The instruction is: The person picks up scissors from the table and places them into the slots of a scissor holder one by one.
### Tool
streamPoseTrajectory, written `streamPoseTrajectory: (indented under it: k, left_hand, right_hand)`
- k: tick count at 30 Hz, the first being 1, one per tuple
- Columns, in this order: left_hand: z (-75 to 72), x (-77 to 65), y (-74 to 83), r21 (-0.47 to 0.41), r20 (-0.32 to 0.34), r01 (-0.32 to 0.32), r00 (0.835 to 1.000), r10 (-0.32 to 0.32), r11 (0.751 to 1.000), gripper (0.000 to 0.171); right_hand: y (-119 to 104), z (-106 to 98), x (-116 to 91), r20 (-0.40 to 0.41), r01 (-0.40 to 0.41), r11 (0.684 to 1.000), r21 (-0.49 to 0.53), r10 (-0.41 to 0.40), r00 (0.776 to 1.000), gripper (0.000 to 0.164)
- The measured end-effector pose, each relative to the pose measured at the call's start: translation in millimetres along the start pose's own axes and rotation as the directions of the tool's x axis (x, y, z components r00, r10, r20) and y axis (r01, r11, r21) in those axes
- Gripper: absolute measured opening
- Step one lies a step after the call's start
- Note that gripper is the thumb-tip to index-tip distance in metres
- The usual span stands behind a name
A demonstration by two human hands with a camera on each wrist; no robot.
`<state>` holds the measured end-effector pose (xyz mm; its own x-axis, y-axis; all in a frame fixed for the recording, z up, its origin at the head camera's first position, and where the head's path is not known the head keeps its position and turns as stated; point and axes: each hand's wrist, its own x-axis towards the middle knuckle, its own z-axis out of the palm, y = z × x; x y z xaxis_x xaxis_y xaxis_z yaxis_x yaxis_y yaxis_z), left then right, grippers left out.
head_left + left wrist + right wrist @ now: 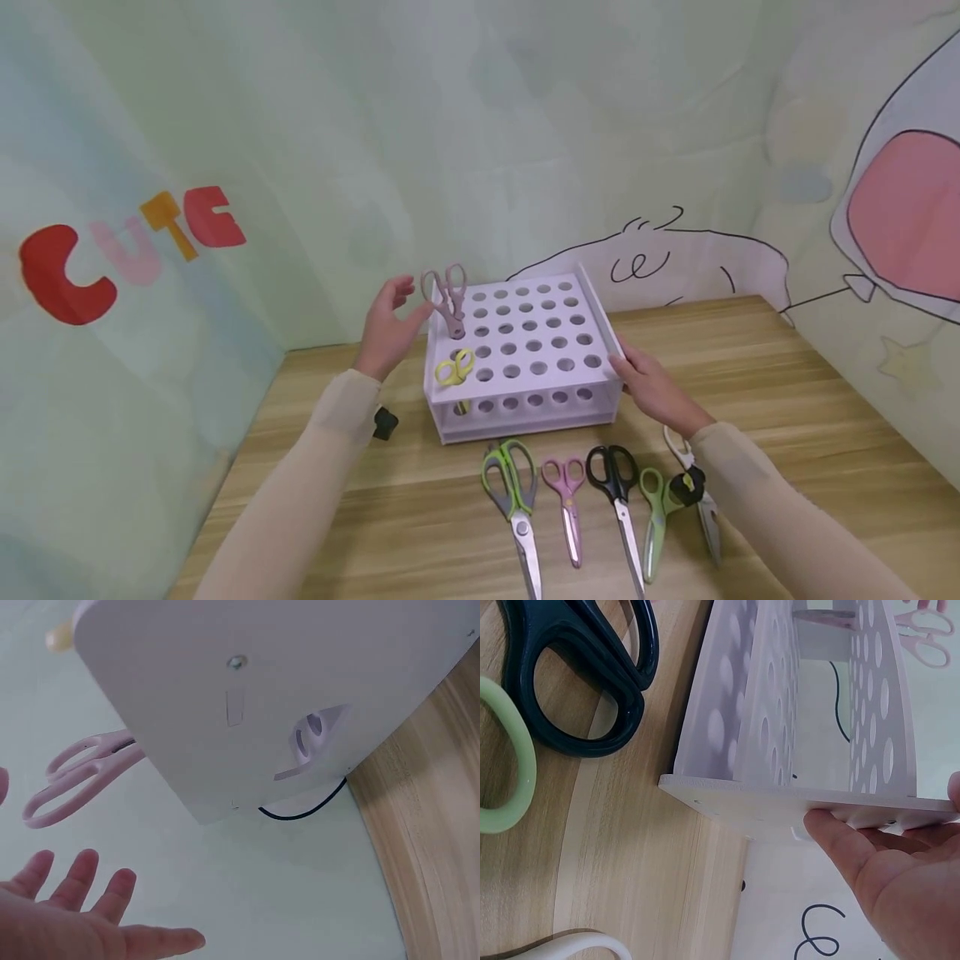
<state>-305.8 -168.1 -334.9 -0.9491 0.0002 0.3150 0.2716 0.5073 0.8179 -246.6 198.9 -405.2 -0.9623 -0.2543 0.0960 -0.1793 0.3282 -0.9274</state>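
Note:
A white rack [543, 385] with rows of round holes stands on the table. Pink scissors [454, 321] stick handles-up from a hole near its left side. Yellow scissors [448, 372] sit in a hole nearer the front left corner. Beside the pink handles is my left hand [387, 329]; in the left wrist view its fingers [81, 877] are spread and hold nothing. At the rack's right side panel, my right hand [656, 392] grips the edge. The right wrist view shows a digit [844, 844] against the panel's outer face; some fingers are partly hidden.
Several scissors lie before the rack: green-grey [512, 492], pink [567, 500], black-handled [617, 492], light green [655, 521] and white-handled [708, 525], the last partly behind the right arm. A printed cloth [480, 150] hangs behind the table [420, 508].

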Motion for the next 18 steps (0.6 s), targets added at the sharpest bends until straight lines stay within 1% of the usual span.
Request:
streamPoseTrajectory:
  k: [3,5,8,10,14,18]
  left_hand:
    - [-4.6,-8.9,-1.8,-0.030,0.003,0.014,1.000,-0.013,0.999,0.058]
    - [-6.9,-16.0,-3.3,-0.070,0.003,0.027,1.000,-0.027,0.997,0.059]
    - [-9.5,-27.3,-5.5,-0.146,-0.004,0.069,0.998,-0.070,0.987,0.059]
    - [-9.9,-35.0,-7.4,-0.174,-0.010,0.102,0.994,-0.105,0.979,0.060]
    - [-7.7,-53.3,-11.0,-0.198,-0.009,0.160,0.986,-0.165,0.967,0.061]
    - [-2.2,-70.7,-16.4,-0.254,0.004,0.183,0.982,-0.189,0.950,0.061]
  right_hand:
    - [2,-1,1,0.001,-0.010,1.000,-0.009,0.010,1.000,0.057]
    - [2,-1,1,0.002,-0.018,1.000,-0.015,0.018,1.000,0.057]
    - [2,-2,2,0.006,-0.006,1.000,-0.026,0.006,1.000,0.057]
    - [0,-2,2,0.008,0.002,1.000,-0.025,-0.001,1.000,0.057]
    - [-2,-2,1,0.020,0.007,1.000,-0.028,-0.007,1.000,0.056]
    - [-1,-1,1,0.018,-0.014,0.999,-0.031,0.014,1.000,0.057]
